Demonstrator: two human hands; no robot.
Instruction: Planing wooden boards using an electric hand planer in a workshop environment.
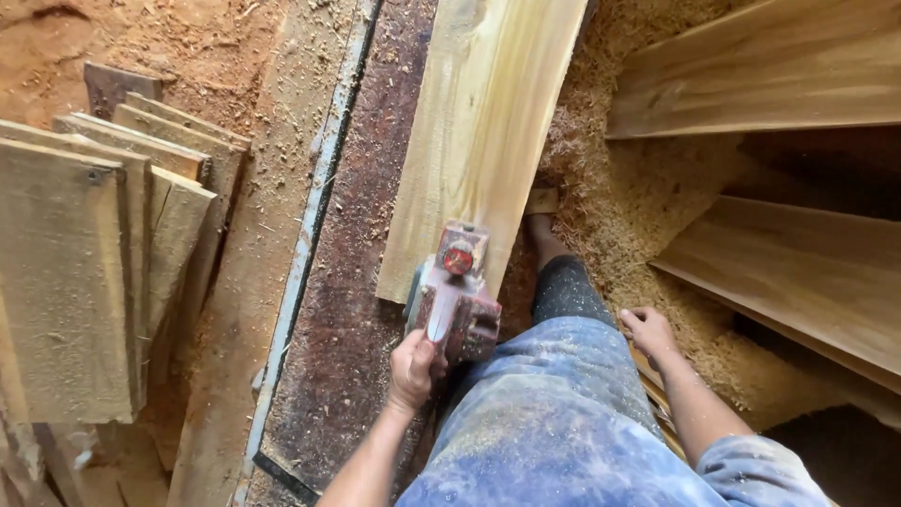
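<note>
The left hand [414, 368] is wrapping its fingers tightly around the rear handle of a reddish electric planer [454, 299]; the planer is sitting at the near end of a pale plank [479, 131], its nose overlapping the plank's lower edge. The right hand [648, 330] is hanging loosely curled beside the person's knee, gripping nothing, its fingertips hovering just above the wood shavings [648, 188]. The person's legs, in dusty blue patterned trousers [554, 413], are filling the lower middle of the view; one bare foot [542, 230] is resting near the plank's right edge.

The plank is lying lengthwise on a dark, rust-brown workbench [352, 310] speckled with sawdust; a grey metal strip [314, 197] is running along the bench's left side. Beyond that, reddish earth dusted with chips is showing as the floor [188, 47].

No container is showing; the shavings are lying loose in a thick heap to the right of the bench.

One planer and one plank are on the bench; at the left a stack of grey weathered boards [84, 253] is lying fanned, at least five edges showing; at the right two broad pale boards [798, 272] are slanting across the shavings.
</note>
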